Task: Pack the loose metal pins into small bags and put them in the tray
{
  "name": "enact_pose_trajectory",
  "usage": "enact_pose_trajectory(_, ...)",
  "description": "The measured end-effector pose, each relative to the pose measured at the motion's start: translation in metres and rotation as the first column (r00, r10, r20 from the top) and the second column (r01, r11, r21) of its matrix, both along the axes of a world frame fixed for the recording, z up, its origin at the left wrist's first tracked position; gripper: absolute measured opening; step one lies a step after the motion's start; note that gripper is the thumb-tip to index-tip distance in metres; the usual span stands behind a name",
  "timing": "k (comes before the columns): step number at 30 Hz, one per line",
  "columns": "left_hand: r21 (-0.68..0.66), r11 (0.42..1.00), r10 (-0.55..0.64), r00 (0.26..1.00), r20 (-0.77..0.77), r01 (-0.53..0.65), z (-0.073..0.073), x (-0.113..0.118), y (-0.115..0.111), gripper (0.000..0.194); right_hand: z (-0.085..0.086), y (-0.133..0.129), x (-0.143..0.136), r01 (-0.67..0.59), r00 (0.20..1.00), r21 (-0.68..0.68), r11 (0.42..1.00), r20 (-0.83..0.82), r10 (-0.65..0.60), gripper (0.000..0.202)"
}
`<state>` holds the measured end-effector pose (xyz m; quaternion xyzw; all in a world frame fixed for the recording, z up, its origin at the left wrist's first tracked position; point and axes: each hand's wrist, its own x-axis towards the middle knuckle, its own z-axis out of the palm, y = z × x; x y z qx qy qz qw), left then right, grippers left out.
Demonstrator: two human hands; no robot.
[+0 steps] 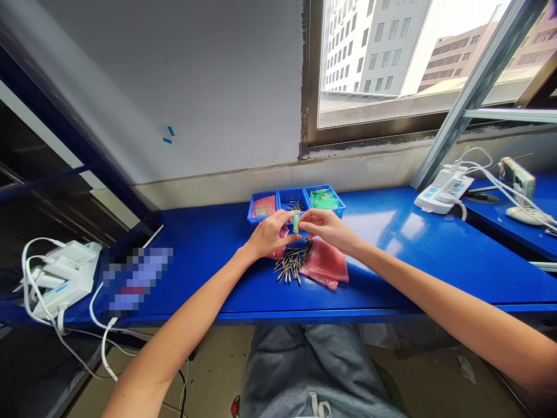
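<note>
A small green plastic bag [296, 223] is held up between my hands, over the front of the blue bins. My left hand [270, 234] pinches it from the left, and my right hand [325, 227] has its fingers closed on its right side. Whether anything is inside the bag is too small to tell. Just below my hands lies a loose pile of thin dark metal pins with brass and silver parts [290, 267]. Flat red plastic bags [326, 264] overlap to the right of the pile. More red bags [278, 253] are partly hidden under my left hand.
Three joined blue bins stand behind my hands: red bags [263, 206] left, dark pins [296, 205] middle, green bags [324, 199] right. White power strips with cables [72, 278] sit at the blue table's [209, 278] left end. Another power strip [444, 188] is at the right.
</note>
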<state>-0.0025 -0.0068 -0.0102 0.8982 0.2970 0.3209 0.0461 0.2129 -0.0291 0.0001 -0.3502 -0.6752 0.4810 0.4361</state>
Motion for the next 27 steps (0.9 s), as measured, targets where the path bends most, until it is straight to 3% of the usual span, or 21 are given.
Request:
enact_pose_trajectory(8, 0.027, 0.999, 0.021, 0.999, -0.024, -0.021, -0.003, 0.003, 0.000, 0.046, -0.001, -0.001, -0.002, 0.105, 0.993, 0.033, 0.994, -0.052, -0.103, 0.031)
enact_pose_trajectory(11, -0.010, 1.000, 0.016, 0.999, 0.046, -0.015, -0.003, 0.004, -0.002, 0.058, 0.003, -0.002, -0.002, 0.100, 0.990, -0.023, 0.995, -0.101, -0.102, 0.032)
enact_pose_trajectory(16, -0.077, 0.991, 0.114, 0.988, 0.100, -0.106, -0.001, 0.001, -0.001, 0.079, 0.007, -0.003, 0.001, 0.113, 0.983, -0.112, 0.987, -0.130, -0.127, 0.038)
enact_pose_trajectory(23, -0.047, 0.996, 0.085, 0.992, 0.091, -0.081, -0.005, 0.001, 0.003, 0.048, 0.003, 0.000, 0.000, 0.072, 0.987, -0.172, 0.982, -0.128, -0.095, 0.029)
enact_pose_trajectory(27, -0.039, 0.989, 0.144, 0.983, 0.112, -0.140, -0.003, 0.002, -0.001, 0.041, 0.004, 0.000, 0.001, 0.034, 0.985, -0.231, 0.972, -0.156, -0.072, 0.019)
